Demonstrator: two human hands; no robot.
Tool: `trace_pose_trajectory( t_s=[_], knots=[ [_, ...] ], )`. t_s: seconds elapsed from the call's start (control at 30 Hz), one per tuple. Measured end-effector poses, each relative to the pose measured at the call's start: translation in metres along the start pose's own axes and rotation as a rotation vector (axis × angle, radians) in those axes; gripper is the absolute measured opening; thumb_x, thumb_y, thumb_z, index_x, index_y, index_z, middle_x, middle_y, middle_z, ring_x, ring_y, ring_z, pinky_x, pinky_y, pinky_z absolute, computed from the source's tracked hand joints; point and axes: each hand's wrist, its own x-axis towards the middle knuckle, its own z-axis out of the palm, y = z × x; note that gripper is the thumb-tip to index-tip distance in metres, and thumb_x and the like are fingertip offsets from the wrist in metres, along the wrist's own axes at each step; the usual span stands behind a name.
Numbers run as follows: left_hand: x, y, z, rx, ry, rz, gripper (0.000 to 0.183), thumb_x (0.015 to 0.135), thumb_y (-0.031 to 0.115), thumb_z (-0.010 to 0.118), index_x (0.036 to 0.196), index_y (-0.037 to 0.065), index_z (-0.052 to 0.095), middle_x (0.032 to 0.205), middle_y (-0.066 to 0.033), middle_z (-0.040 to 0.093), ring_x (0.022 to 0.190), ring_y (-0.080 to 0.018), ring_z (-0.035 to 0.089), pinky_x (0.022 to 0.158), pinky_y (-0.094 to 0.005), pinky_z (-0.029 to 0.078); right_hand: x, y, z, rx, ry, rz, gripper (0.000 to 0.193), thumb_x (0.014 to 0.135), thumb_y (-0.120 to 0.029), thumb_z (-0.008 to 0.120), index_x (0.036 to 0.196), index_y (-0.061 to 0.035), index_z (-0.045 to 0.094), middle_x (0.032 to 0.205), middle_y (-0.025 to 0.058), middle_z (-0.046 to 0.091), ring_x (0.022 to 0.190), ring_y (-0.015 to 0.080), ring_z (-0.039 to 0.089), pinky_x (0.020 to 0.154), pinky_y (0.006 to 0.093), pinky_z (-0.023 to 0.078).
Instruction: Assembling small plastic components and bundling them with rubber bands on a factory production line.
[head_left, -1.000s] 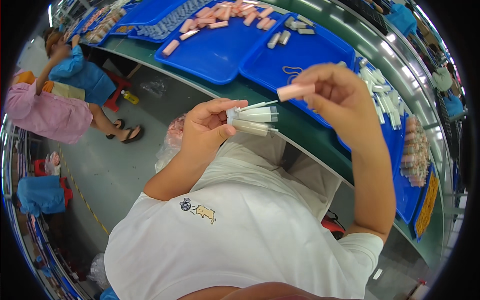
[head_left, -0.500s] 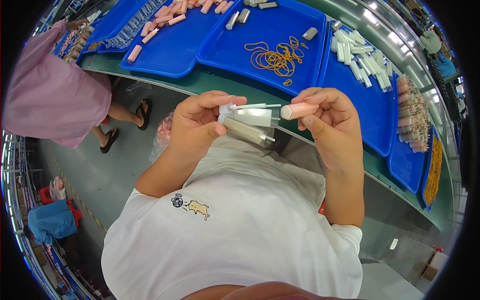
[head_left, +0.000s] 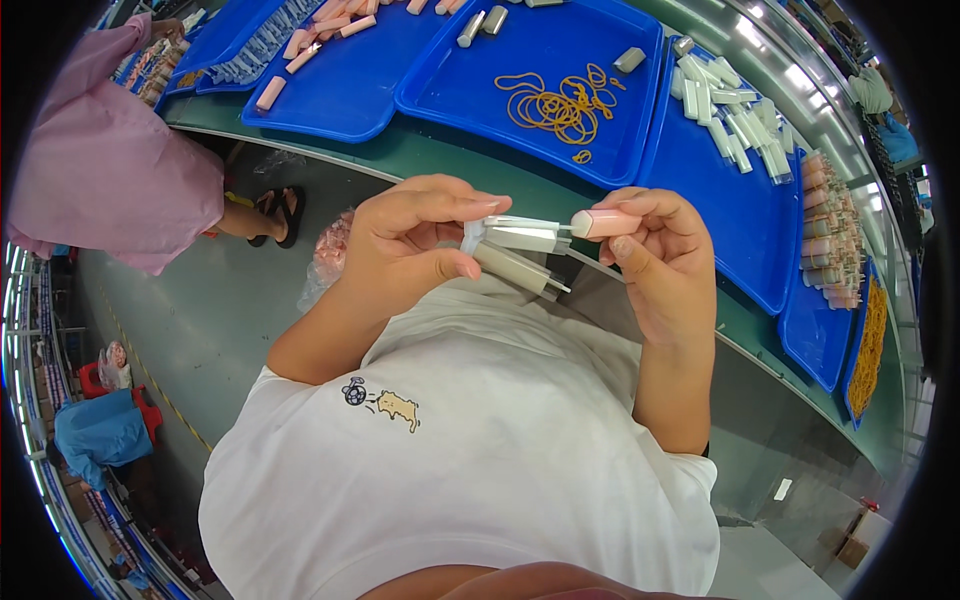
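Observation:
Between the thumb and fingers of my left hand (head_left: 415, 235) is a translucent holder (head_left: 474, 236) with several thin white prongs pointing right. A white sleeve (head_left: 525, 237) sits on one prong and a grey-beige sleeve (head_left: 515, 268) on the lower one, each in clear film. My right hand (head_left: 665, 235) pinches a pink sleeve (head_left: 604, 223) by its right part. Its left end meets the tip of the upper bare prong; whether the prong has entered it I cannot tell.
Blue trays on the green bench hold pink sleeves (head_left: 270, 93), rubber bands (head_left: 555, 110) with grey sleeves, and white sleeves (head_left: 740, 115). Filled assemblies (head_left: 832, 235) stand in rows at right, beside more bands (head_left: 868, 345). A person in pink (head_left: 120, 170) stands at left.
My left hand has moved right with the holder, and the pink sleeve has come against the upper prong's tip. The person in pink has shifted their feet.

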Motion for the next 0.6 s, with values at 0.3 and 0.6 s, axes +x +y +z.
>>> trace_pose_trajectory(
  t_s=[0.3,0.6],
  knots=[
    [0.004,0.006,0.004,0.360,-0.071,-0.024,0.051,0.074,0.015,0.083,0.118,-0.002,0.065,0.114,-0.0147,0.062,0.101,-0.0197,0.063,0.076,-0.0253,0.053,-0.007,-0.004,0.011,-0.624,0.049,-0.303,0.023,0.080,0.015,0.062,0.099,0.0028,0.067,0.109,0.0162,0.065,0.097,0.0217,0.065,0.076,0.0265,0.053],
    [0.006,0.007,0.010,0.302,-0.038,-0.073,0.052,0.068,0.005,0.084,0.117,0.005,0.069,0.103,-0.0106,0.065,0.089,-0.0150,0.062,0.076,-0.0255,0.056,-0.025,-0.003,0.002,-0.462,0.163,-0.159,0.030,0.078,0.014,0.068,0.106,0.0015,0.068,0.107,0.0183,0.066,0.097,0.0255,0.067,0.079,0.0296,0.054]
  ],
)
